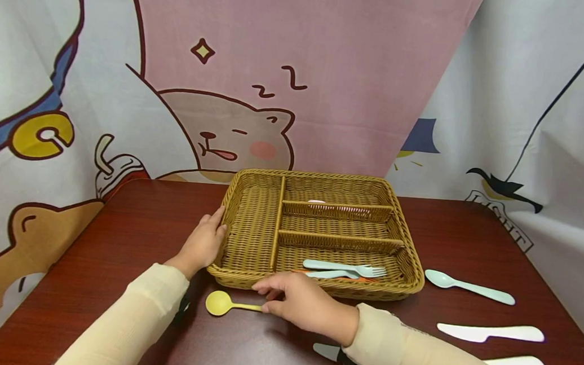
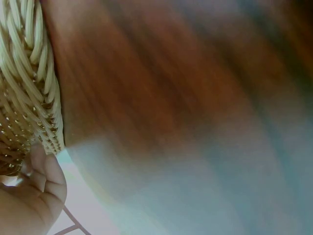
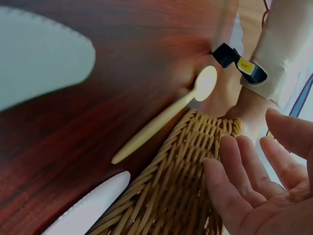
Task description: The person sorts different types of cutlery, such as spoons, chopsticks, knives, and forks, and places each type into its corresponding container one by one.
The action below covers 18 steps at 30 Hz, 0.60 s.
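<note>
My left hand (image 1: pixel 201 247) rests against the outer left side of a brown wicker basket (image 1: pixel 323 176) with dividers. In the left wrist view its slightly bent fingers (image 2: pixel 51 178) touch the woven wall. Just in front of the basket, my right hand (image 1: pixel 306 305) hovers above the handle of a yellow spoon (image 1: pixel 219 303). The right wrist view shows its fingers (image 3: pixel 230 186) loosely spread, holding nothing, apart from the spoon on the table. A pale mint fork (image 1: pixel 337 266) and another mint utensil (image 1: pixel 333 274) lie in the front compartment, over something orange.
Right of the basket lie a mint spoon (image 1: pixel 483 291), a white knife (image 1: pixel 510 333) and a white handle (image 1: pixel 518 364) partly behind my sleeve. A pale blade tip (image 1: pixel 326 351) shows beside my right wrist. A printed curtain (image 1: pixel 349 96) hangs behind the table.
</note>
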{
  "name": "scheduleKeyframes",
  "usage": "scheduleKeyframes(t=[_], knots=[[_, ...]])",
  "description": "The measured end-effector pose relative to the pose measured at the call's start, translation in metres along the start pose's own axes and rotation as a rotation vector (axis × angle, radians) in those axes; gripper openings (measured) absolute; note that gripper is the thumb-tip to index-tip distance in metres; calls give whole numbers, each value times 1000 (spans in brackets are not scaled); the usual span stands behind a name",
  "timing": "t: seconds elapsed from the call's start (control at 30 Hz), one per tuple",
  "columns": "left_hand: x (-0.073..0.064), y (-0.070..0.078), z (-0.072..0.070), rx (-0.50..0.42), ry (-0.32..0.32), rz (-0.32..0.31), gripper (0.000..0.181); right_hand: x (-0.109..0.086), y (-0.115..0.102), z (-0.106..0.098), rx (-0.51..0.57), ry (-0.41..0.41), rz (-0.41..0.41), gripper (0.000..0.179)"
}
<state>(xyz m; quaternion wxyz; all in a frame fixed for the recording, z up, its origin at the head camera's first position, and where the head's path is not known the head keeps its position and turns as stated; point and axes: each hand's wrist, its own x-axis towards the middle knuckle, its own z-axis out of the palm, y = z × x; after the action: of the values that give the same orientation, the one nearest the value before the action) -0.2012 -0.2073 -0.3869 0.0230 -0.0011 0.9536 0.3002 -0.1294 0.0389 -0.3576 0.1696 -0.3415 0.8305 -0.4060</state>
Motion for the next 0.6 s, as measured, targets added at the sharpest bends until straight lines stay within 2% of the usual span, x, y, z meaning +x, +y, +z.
scheduleKeyframes(t=[0.23, 0.47, 0.6], knots=[[0, 0, 0, -1, -5, 0, 56, -1, 1, 9, -240, 0, -18, 33], [-1, 0, -1, -4, -18, -8, 56, -2, 3, 17, -278, -21, -47, 35], [-1, -1, -1, -6, -19, -10, 56, -1, 6, 21, -336, -11, -66, 34]])
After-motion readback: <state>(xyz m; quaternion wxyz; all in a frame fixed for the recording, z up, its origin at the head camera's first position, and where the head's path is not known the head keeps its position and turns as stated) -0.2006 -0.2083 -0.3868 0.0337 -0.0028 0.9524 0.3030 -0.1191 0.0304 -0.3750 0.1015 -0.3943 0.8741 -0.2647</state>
